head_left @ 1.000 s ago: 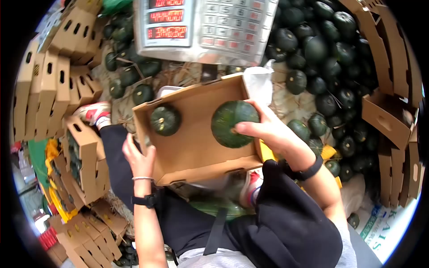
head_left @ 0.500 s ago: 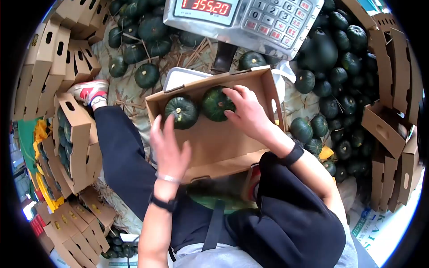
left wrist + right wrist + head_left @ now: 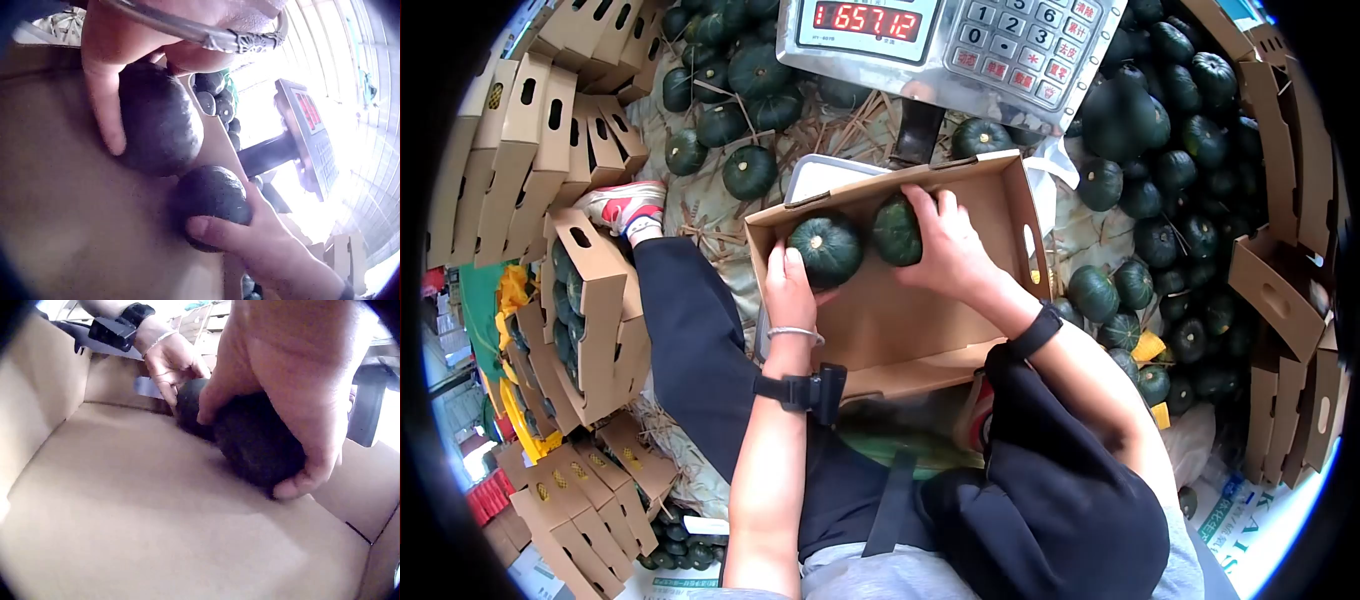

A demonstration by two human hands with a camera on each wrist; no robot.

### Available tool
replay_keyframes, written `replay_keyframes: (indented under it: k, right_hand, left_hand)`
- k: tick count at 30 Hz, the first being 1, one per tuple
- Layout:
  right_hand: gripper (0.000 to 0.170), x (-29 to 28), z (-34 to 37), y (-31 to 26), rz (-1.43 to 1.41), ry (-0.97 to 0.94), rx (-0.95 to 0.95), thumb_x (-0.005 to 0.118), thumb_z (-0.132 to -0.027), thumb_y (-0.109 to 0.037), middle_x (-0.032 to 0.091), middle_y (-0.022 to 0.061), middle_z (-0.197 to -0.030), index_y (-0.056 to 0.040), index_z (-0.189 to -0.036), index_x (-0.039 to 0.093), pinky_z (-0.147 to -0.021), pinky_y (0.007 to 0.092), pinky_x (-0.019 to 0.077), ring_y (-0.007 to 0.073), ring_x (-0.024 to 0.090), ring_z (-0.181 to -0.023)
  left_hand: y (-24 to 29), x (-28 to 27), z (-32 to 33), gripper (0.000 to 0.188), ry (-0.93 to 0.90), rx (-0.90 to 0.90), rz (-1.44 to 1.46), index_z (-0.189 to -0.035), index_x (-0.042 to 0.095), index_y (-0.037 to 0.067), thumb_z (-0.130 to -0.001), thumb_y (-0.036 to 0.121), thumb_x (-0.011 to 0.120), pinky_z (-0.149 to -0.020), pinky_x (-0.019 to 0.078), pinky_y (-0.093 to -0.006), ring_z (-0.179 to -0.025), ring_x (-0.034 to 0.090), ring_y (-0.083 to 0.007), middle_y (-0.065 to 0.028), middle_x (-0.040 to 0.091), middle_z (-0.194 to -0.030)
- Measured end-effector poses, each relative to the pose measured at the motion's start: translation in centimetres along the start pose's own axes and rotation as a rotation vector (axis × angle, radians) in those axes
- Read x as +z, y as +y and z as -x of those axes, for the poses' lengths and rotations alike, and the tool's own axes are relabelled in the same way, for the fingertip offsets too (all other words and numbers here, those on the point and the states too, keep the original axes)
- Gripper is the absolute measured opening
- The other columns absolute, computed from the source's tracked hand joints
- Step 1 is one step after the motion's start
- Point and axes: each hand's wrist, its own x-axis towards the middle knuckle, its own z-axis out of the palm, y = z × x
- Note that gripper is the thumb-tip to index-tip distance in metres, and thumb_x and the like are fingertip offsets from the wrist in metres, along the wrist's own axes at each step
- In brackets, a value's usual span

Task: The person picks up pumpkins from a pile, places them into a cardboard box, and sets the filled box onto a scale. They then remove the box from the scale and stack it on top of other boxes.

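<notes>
A shallow cardboard box [image 3: 915,330] lies in front of me with two dark green kabocha squashes in its far left part. My left hand [image 3: 789,292] grips the left squash [image 3: 828,247] from its near left side, thumb and fingers astride it in the left wrist view. Around the right squash [image 3: 895,232] curl the fingers and thumb of my right hand [image 3: 953,245]. This squash is tipped onto its side, close beside the other one. In the right wrist view the right hand [image 3: 281,394] covers much of its squash [image 3: 256,440].
Beyond the box stands a scale display [image 3: 945,50] with red digits and a keypad, on a dark post [image 3: 917,132]. Loose squashes [image 3: 1160,190] pile up at the right. Folded cardboard boxes [image 3: 525,150] stack along the left, near an upright box [image 3: 590,310] holding squashes.
The right hand has carried its squash leftward to beside the other one and tipped it. My left hand has left the box's left wall and taken hold of the left squash.
</notes>
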Motion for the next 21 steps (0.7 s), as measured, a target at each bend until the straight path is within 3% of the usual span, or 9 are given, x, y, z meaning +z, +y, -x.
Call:
replay_keyframes:
  k: [3, 4, 8, 11, 12, 14, 18, 20, 21]
  right_hand:
    - [0.08, -0.5, -0.4, 1.2, -0.969, -0.298, 0.326, 0.082, -0.072, -0.026, 0.056, 0.0178, -0.124, -0.0094, -0.139, 0.041, -0.085, 0.0458, 0.0537, 0.033, 0.059, -0.107]
    - [0.067, -2.1, 0.3, 0.4, -1.375, -0.43, 0.439, 0.072, -0.084, -0.035, 0.061, 0.0119, -0.123, -0.0094, -0.138, 0.043, -0.083, 0.0457, 0.0555, 0.0272, 0.063, -0.108]
    - [0.064, -2.5, 2.2, 0.5, -1.892, -0.697, 0.335, 0.059, -0.091, -0.045, 0.058, 0.0133, -0.131, -0.0107, -0.142, 0.041, -0.087, 0.0475, 0.0561, 0.0301, 0.061, -0.115]
    - [0.067, -2.2, 3.1, 0.3, -1.999, -0.859, 0.306, 0.06, -0.091, -0.045, 0.053, 0.0131, -0.135, -0.0107, -0.144, 0.038, -0.087, 0.0494, 0.0557, 0.0304, 0.059, -0.117]
    - [0.069, -2.5, 3.5, -0.4, -1.935, -0.792, 0.31, 0.063, -0.089, -0.043, 0.052, 0.0145, -0.136, -0.0099, -0.144, 0.037, -0.09, 0.0496, 0.054, 0.0313, 0.057, -0.119]
    - [0.074, -3.6, 3.9, -2.1, -1.801, -0.666, 0.31, 0.068, -0.086, -0.041, 0.048, 0.0173, -0.138, -0.0084, -0.145, 0.036, -0.095, 0.0498, 0.0507, 0.0329, 0.053, -0.123]
    - [0.092, -1.5, 3.0, -2.3, -0.501, -0.001, -0.1, 0.081, -0.068, -0.024, 0.042, 0.026, -0.133, -0.004, -0.144, 0.032, -0.104, 0.0454, 0.0405, 0.0414, 0.044, -0.125]
    - [0.083, 0.4, 1.8, -2.7, -0.083, 0.026, -0.036, 0.08, -0.065, -0.014, 0.041, 0.0246, -0.132, -0.0019, -0.137, 0.04, -0.095, 0.0496, 0.0435, 0.0473, 0.043, -0.12]
    - [0.076, 1.2, 1.5, -2.0, 0.187, -0.014, -0.171, 0.074, -0.072, -0.015, 0.042, 0.024, -0.133, -0.0024, -0.139, 0.04, -0.092, 0.0522, 0.044, 0.048, 0.043, -0.121]
  left_hand:
    - [-4.3, -1.6, -0.9, 0.056, 0.076, 0.346, -0.349, -0.142, 0.041, 0.0, -0.092, 0.019, 0.055, -0.094, 0.0483, -0.0411, -0.119, 0.054, -0.0329, -0.0218, 0.052, -0.132]
    - [-4.4, -1.8, -0.5, 0.058, 0.083, 0.441, -0.406, -0.141, 0.042, -0.002, -0.088, 0.015, 0.059, -0.102, 0.0418, -0.0391, -0.123, 0.051, -0.033, -0.0235, 0.051, -0.132]
    - [0.6, -1.4, 5.3, 0.049, 0.02, 0.421, -0.336, -0.136, 0.048, 0.0, -0.089, 0.008, 0.06, -0.103, 0.0443, -0.0382, -0.123, 0.051, -0.0234, -0.0168, 0.052, -0.13]
    - [3.1, -0.9, 7.5, 0.05, -0.281, 0.2, 0.123, -0.136, 0.048, 0.001, -0.089, 0.01, 0.063, -0.104, 0.0434, -0.0377, -0.123, 0.051, -0.0238, -0.0148, 0.054, -0.126]
    - [4.2, -0.5, 8.3, 0.049, -0.309, 0.122, 0.199, -0.134, 0.05, 0.002, -0.089, 0.012, 0.066, -0.104, 0.043, -0.037, -0.123, 0.051, -0.024, -0.0128, 0.056, -0.123]
    - [3.6, -1.0, 7.9, 0.049, -0.265, 0.262, -0.007, -0.133, 0.052, 0.003, -0.088, 0.013, 0.066, -0.103, 0.0437, -0.0359, -0.121, 0.052, -0.0236, -0.0126, 0.055, -0.124]
    - [3.1, -2.9, 7.7, 0.052, 0.078, 0.602, -0.607, -0.126, 0.054, 0.003, -0.076, 0.006, 0.068, -0.101, 0.0413, -0.0405, -0.118, 0.051, -0.0311, -0.0143, 0.05, -0.128]
    - [1.4, -4.6, 6.8, 0.067, 0.215, 0.765, -1.007, -0.135, 0.046, 0.003, -0.072, 0.005, 0.068, -0.108, 0.0338, -0.0447, -0.124, 0.045, -0.037, -0.0191, 0.05, -0.129]
    - [-0.8, -6.4, 5.5, 0.071, 0.159, 0.739, -1.029, -0.14, 0.04, 0.003, -0.074, 0.004, 0.068, -0.107, 0.036, -0.0439, -0.124, 0.045, -0.0394, -0.0217, 0.046, -0.134]
